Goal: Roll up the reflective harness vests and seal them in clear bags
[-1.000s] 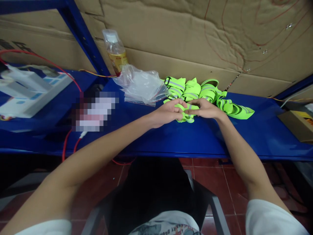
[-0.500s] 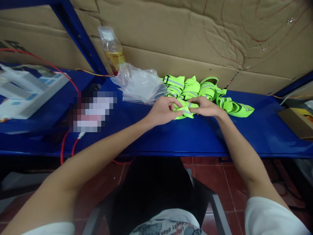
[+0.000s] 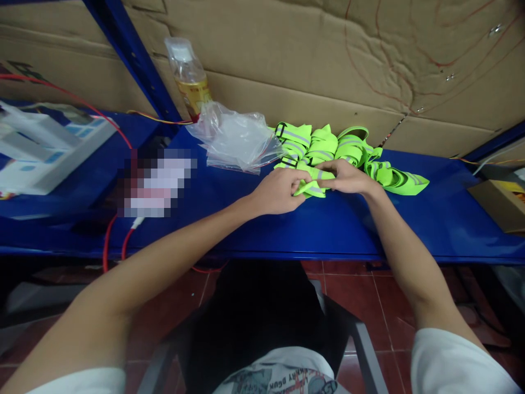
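Note:
A neon yellow-green reflective strap [image 3: 312, 190] with a grey stripe lies gathered between my two hands at the front of the pile. My left hand [image 3: 279, 191] is closed on its left end, fingers curled under. From the other side, my right hand [image 3: 348, 177] pinches the same strap, its fingertips partly hidden by the folds. Just behind, several rolled straps [image 3: 323, 146] of the same kind sit in a row, some with black buckles [image 3: 289, 162]. One looser bundle [image 3: 401, 179] trails off to the right.
Clear plastic bags [image 3: 241, 142] are stacked left of the straps, before a wrapped bottle [image 3: 191, 82]. A white power strip [image 3: 53, 153] and red cable [image 3: 107, 241] are at the left. An open cardboard box [image 3: 494, 205] stands right on the blue table [image 3: 254, 238]. Cardboard [image 3: 287, 54] lines the back.
My left hand has shifted slightly down and its fingers have curled in more around the strap. The right hand stays on it, nearly in place.

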The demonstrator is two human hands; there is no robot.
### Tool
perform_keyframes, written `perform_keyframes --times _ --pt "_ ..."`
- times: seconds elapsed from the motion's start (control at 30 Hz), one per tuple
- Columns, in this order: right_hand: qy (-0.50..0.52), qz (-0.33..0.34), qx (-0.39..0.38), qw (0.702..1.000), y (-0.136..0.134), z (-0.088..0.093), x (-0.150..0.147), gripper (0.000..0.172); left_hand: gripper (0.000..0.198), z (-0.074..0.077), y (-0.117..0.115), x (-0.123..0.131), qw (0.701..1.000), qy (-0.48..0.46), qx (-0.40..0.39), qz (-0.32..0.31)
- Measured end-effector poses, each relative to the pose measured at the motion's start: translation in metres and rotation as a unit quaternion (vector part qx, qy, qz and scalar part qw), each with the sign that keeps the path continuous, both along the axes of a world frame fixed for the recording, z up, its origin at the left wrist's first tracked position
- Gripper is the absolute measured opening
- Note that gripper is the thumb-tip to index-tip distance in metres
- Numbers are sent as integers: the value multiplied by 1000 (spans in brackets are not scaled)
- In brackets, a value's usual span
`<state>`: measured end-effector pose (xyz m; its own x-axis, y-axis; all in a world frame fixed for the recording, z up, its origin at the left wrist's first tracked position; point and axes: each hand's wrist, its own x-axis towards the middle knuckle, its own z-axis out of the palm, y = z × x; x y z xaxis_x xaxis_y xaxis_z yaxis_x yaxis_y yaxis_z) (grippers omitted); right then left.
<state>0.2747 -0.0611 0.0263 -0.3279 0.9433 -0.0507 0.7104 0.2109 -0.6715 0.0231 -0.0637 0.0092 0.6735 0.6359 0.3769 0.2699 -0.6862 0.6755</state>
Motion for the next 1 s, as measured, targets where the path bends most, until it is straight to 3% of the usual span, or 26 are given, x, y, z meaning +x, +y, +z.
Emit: perform_keyframes --times 0.07,0.17,0.27,0.33,0.4,0.57,0.67,0.73,0.83,0.93,1.0 --pt "0 4 7 1000 0 -1 0 30 9 1 -1 0 1000 -15 5 -4" --pt "0 7 6 1000 1 -1 0 32 24 1 -2 2 999 -30 14 1" --pt "1 5 10 1000 0 0 -1 31 11 1 -2 2 998 -54 -21 2" --pt "-3 1 14 1000 0 1 -1 31 16 1 0 1 997 -67 -31 -6" --pt "-7 2 14 1000 -1 2 -2 34 23 1 1 0 998 -57 0 -40" --pt "4 19 12 1000 -5 5 -5 41 24 -1 -8 1 974 60 53 -214" --pt "2 25 14 1000 -6 4 -6 41 24 1 -17 1 966 101 42 -232" --pt "-4 24 25 999 -5 2 -4 42 35 6 -18 -1 965 113 44 -232" --pt "-24 16 65 997 -3 -1 -2 48 47 14 -9 -7 979 76 31 -188" --pt "-63 13 100 993 -5 -2 -1 55 50 22 15 -17 997 -49 42 -39" --pt "-91 16 102 990 -9 -1 -3 58 44 24 33 -25 990 -102 82 53"
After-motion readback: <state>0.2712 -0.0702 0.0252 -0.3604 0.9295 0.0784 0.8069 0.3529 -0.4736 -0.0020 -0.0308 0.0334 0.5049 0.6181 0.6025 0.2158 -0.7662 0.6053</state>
